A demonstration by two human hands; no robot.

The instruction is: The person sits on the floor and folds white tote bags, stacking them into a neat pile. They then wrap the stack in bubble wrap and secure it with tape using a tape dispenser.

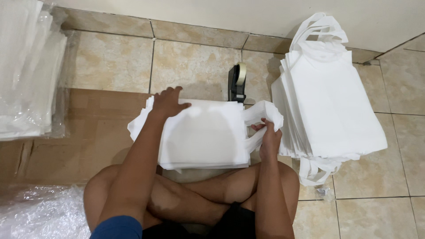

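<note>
Bags (206, 135) lie flat, handles (263, 117) pointing right.

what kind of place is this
Probably a home or small workshop floor used for packing. The person sits cross-legged on beige floor tiles, among stacks of white fabric tote bags, a black tape dispenser, and flattened brown cardboard.

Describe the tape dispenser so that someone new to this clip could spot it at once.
Start at the small stack of white bags under the person's hands, in front of their crossed legs. Just beyond its far edge, on the beige tiled floor, stands the tape dispenser. It is the only black thing among the white bags, and it carries a pale roll of tape.
</note>
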